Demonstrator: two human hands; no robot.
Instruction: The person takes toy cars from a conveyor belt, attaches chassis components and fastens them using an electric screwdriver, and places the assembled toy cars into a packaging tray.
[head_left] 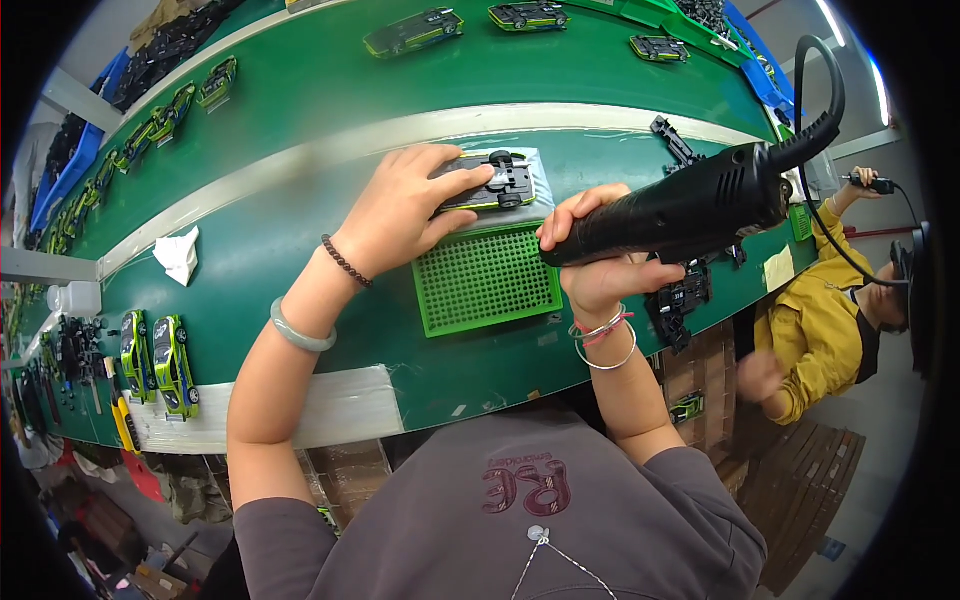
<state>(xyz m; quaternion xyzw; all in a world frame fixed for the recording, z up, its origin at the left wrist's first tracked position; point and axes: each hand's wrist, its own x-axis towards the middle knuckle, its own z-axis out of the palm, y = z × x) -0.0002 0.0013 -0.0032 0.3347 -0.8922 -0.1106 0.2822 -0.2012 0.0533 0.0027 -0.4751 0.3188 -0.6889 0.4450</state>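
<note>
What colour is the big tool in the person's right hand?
The big tool is black; it shows best in the head view.

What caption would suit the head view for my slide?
Left hand on an upturned model car beside a green basket; right hand gripping a black corded tool.

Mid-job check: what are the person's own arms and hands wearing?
Both arms have short, dark grey-brown fabric sleeves. The left hand is gloveless, with a dark beaded bracelet and a smooth, pale grey-green bangle. The right hand, also gloveless, has thin silver-coloured bangles and a pinkish-red band.
</note>
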